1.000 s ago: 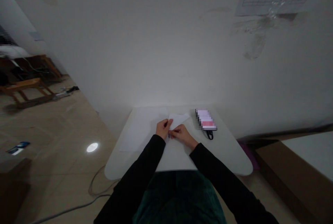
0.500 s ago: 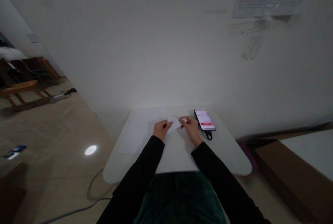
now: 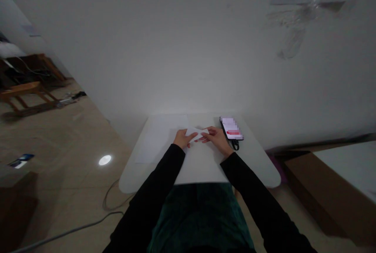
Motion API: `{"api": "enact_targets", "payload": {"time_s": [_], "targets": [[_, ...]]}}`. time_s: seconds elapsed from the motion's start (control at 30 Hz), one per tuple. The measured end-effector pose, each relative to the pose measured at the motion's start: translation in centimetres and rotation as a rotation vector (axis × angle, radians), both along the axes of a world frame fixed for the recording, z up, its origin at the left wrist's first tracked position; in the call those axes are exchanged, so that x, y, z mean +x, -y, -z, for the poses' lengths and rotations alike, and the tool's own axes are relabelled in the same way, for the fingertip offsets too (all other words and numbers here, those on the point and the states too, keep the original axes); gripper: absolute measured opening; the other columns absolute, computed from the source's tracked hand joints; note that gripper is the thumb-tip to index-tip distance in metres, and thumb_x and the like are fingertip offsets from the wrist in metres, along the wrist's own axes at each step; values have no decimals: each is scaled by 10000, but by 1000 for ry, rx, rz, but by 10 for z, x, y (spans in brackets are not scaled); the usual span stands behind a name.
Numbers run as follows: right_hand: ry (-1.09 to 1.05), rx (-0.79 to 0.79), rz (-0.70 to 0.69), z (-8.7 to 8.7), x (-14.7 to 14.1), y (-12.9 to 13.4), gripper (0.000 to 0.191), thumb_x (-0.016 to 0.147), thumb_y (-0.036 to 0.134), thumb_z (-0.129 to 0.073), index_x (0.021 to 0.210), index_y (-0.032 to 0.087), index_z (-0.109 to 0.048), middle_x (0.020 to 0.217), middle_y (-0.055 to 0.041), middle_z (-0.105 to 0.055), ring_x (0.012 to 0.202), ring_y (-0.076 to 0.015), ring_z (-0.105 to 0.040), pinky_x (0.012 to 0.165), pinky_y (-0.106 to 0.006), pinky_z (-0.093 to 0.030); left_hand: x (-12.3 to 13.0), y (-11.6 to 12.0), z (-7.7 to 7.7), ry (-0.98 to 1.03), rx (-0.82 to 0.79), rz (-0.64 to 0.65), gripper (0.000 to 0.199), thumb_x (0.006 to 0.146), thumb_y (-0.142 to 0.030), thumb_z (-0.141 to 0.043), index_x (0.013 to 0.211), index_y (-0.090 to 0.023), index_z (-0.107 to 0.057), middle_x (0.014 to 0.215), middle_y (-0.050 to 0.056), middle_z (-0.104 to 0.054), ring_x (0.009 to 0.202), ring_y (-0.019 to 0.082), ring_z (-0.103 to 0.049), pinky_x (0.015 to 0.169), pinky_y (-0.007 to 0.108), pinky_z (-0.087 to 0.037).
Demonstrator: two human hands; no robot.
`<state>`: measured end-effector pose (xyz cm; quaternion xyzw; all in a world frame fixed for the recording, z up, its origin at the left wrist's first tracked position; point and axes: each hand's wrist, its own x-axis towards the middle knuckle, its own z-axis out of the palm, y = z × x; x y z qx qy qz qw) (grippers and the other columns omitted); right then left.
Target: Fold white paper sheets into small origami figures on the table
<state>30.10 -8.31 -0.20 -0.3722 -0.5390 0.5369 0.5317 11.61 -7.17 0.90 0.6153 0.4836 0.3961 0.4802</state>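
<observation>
Between my two hands is a small folded piece of white paper (image 3: pixel 192 131), held over the middle of a white table (image 3: pixel 202 167). My left hand (image 3: pixel 181 138) pinches its left side, thumb on top. At its right side my right hand (image 3: pixel 216 137) grips it, thumb on top and fingers underneath. A larger white sheet of paper (image 3: pixel 160 135) lies flat on the table to the left of my left hand. Just right of my right hand lies a phone (image 3: pixel 232 128) with a lit screen and a black loop at its lower end.
A white wall (image 3: pixel 188 49) rises behind the table. On the right stands a brown box (image 3: pixel 329 194) with a white top. Cables (image 3: pixel 76 229) run over the floor at lower left. A wooden stool (image 3: pixel 26 88) stands farther off at left.
My right hand has shifted its hold, its fingers now stretched under the folded paper. The paper looks flatter and narrower between my hands. The view has tilted slightly down.
</observation>
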Motion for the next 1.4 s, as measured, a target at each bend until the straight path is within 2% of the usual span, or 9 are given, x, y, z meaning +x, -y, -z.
{"api": "enact_targets", "payload": {"time_s": [0.13,0.4,0.57,0.67,0.77,0.87,1.07,1.2,1.4], "targets": [[-10,-15,-57,2,8,0,361,643,395,-767,869,146,-637,842,-86,-728,737,-233,-713,606,-306,-584,0,0,0,5,12,34,358,738,-401,-678,882,-72,-676,642,50,-682,309,46,-423,286,180,-344],[-97,-2,56,4,-1,1,345,664,348,-768,925,140,-681,769,-65,-725,684,-182,-699,576,-234,-538,-2,0,-3,-3,27,-16,339,742,-367,-686,908,-71,-685,653,57,-691,300,40,-410,289,177,-337],[-295,-250,-120,-2,4,-2,467,864,551,-467,805,133,-666,731,-78,-710,634,-160,-684,475,-207,-495,-3,1,-7,8,-4,27,346,736,-351,-696,928,-64,-688,637,51,-687,298,34,-399,293,175,-343],[-269,-389,-274,-6,8,-1,369,916,400,-455,828,110,-666,713,-83,-713,568,-132,-665,423,-176,-469,-6,3,-12,-1,-20,93,359,722,-358,-711,928,-64,-691,623,43,-682,310,35,-415,298,168,-347],[-142,-439,-428,-9,12,3,252,906,229,-481,895,66,-673,802,-125,-727,625,-136,-684,463,-164,-504,-10,5,-18,-19,-23,103,347,714,-353,-718,903,-63,-690,620,39,-680,317,36,-431,300,161,-351],[-115,-480,-471,-12,15,5,355,949,275,-409,898,41,-672,851,-164,-724,684,-148,-699,516,-173,-544,-15,3,-19,-39,-14,108,343,708,-359,-722,877,-63,-686,616,36,-679,313,37,-430,297,163,-354],[-111,-467,-441,-12,18,4,260,883,271,-571,1032,69,-640,981,-166,-705,828,-183,-708,542,-165,-571,-18,-2,-10,-85,-15,199,387,699,-390,-722,901,-61,-691,633,59,-689,319,45,-441,300,166,-355],[-80,-389,-347,-8,17,5,202,778,281,-691,882,109,-705,878,-109,-724,847,-208,-707,567,-170,-581,-18,-1,-9,-94,-31,205,396,688,-398,-728,903,-67,-702,635,78,-694,340,60,-464,317,172,-372],[-29,-309,-304,-3,14,4,201,685,310,-760,772,129,-740,828,-96,-734,786,-219,-706,740,-321,-595,-20,-1,-10,-102,-57,210,372,679,-393,-733,889,-86,-713,619,69,-691,336,64,-454,317,183,-363]]}}
